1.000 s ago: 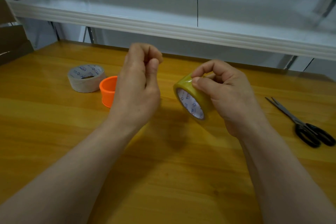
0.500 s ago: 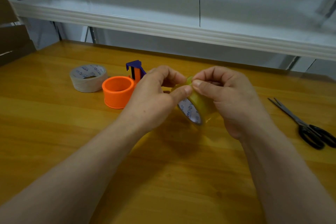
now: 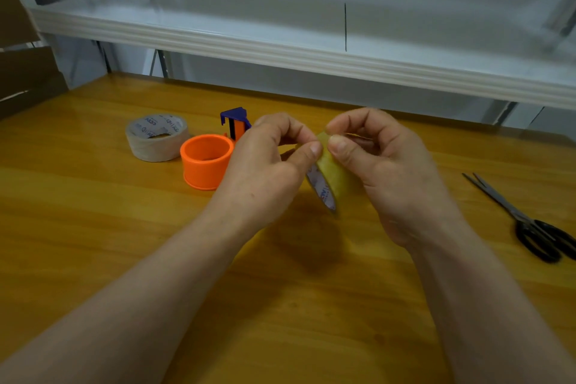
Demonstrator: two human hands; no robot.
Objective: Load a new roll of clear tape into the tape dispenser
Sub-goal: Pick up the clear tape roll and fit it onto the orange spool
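While right hand (image 3: 396,178) grips tape roll (image 3: 334,176), left hand (image 3: 265,171) returned, pinching

Both forearms reach in from the lower edge and converge at mid-frame. The right hand (image 3: 392,174) curls round the roll (image 3: 335,178), its thumb lying on the rim. The left hand (image 3: 261,174), fingers curled, pinches at the roll's top edge with its thumb tip.
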